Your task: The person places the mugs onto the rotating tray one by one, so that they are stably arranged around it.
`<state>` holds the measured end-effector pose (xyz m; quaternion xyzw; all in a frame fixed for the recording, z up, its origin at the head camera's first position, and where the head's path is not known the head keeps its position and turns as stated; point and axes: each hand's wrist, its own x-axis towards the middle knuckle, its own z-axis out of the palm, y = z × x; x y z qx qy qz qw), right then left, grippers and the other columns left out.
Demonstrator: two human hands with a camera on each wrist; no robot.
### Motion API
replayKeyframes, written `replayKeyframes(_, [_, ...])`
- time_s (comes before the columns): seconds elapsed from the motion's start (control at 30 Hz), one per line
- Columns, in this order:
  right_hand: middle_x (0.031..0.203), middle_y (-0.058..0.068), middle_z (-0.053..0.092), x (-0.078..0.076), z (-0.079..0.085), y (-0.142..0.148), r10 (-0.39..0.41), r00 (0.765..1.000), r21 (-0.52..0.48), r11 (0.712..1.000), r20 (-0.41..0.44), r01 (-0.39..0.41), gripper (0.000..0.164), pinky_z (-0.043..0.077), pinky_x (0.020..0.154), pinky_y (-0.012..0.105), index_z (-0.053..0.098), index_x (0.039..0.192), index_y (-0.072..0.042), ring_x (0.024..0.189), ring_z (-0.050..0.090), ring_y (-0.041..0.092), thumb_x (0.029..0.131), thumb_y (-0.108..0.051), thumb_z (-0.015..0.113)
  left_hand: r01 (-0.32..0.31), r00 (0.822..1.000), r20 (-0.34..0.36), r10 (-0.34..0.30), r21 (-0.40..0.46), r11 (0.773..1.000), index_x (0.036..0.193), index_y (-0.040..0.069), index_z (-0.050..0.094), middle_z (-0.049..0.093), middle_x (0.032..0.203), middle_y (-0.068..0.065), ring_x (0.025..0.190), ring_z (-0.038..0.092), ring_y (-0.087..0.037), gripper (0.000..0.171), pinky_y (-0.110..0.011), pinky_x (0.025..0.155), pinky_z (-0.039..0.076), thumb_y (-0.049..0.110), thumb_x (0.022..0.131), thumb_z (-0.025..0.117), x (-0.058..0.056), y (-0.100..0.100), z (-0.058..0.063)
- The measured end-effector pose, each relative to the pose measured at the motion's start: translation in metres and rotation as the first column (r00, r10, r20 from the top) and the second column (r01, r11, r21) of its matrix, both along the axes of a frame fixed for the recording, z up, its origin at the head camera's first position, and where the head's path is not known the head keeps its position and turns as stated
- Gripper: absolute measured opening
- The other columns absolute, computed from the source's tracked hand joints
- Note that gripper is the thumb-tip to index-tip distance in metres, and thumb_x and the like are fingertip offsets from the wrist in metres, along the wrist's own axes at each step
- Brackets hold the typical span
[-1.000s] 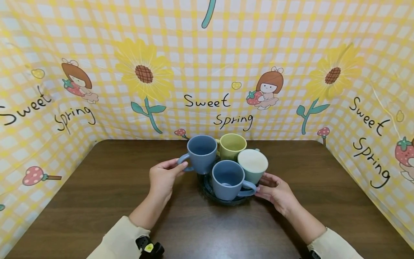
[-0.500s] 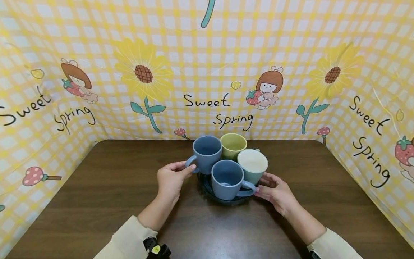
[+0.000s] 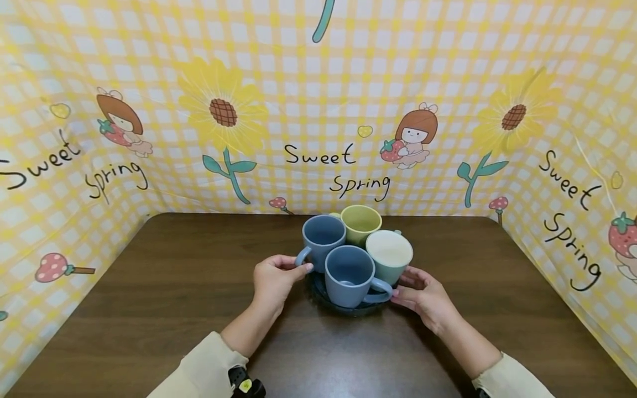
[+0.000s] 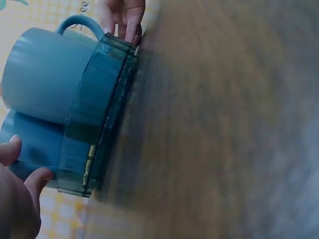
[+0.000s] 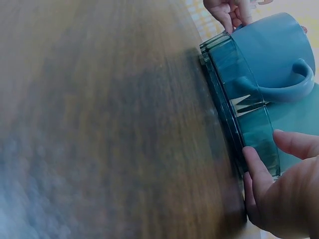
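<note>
My left hand pinches the handle of the rear-left blue mug, which sits upright at the left side of a round, clear dark-teal tray. On the tray's right side, my right hand grips the rim; in the right wrist view its thumb is over the wall and its fingers lie outside. A second blue mug stands in front, handle to the right. Behind are a yellow-green mug and a pale mint mug with a whitish inside. The left wrist view shows the blue mugs inside the tray wall.
The tray stands on a dark wooden table, right of its middle and towards the back. A yellow checked cloth hangs behind the table and along both sides.
My left hand has carried the rear-left blue mug rightward and lowered it among the other mugs on the tray. The right hand stays at the tray's rim.
</note>
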<state>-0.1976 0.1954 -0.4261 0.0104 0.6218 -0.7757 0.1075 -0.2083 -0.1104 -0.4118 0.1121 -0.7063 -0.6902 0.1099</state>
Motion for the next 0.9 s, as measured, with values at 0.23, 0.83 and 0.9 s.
replayKeyframes(0.23, [0.127,0.023,0.037,0.000,0.001,-0.002,-0.014,1.000,-0.007,1.000,0.007,0.014,0.069,0.058,0.084,0.040,0.025,0.142,0.012,0.086,0.064,0.020,0.082,0.019,0.059,0.031,0.999,-0.003,-0.032,-0.178,0.984,0.074,0.004,0.071,0.065,0.069,-0.003,0.071,0.058,-0.017,0.024,-0.026,0.054,0.050,0.011,0.065,0.092,-0.001,-0.001,-0.001])
replayKeyframes(0.83, [0.132,0.025,0.035,-0.001,0.003,0.007,0.024,1.000,0.019,1.000,0.012,-0.024,0.070,0.057,0.087,0.042,0.024,0.143,0.010,0.094,0.063,0.021,0.085,0.015,0.062,0.248,0.968,0.036,-0.247,-0.050,0.967,0.104,-0.003,0.069,0.069,0.098,-0.013,0.091,0.067,-0.026,0.037,-0.028,0.078,0.058,0.000,0.072,0.086,-0.001,-0.015,0.005])
replayKeyframes(0.9, [0.135,0.026,0.034,-0.001,0.003,0.009,0.037,0.999,0.030,0.999,0.015,-0.037,0.070,0.056,0.089,0.043,0.024,0.144,0.009,0.098,0.062,0.023,0.086,0.013,0.063,0.256,0.966,0.036,-0.255,-0.046,0.965,0.110,-0.002,0.067,0.068,0.104,-0.015,0.097,0.067,-0.028,0.041,-0.028,0.080,0.058,-0.002,0.072,0.085,0.000,-0.021,0.006])
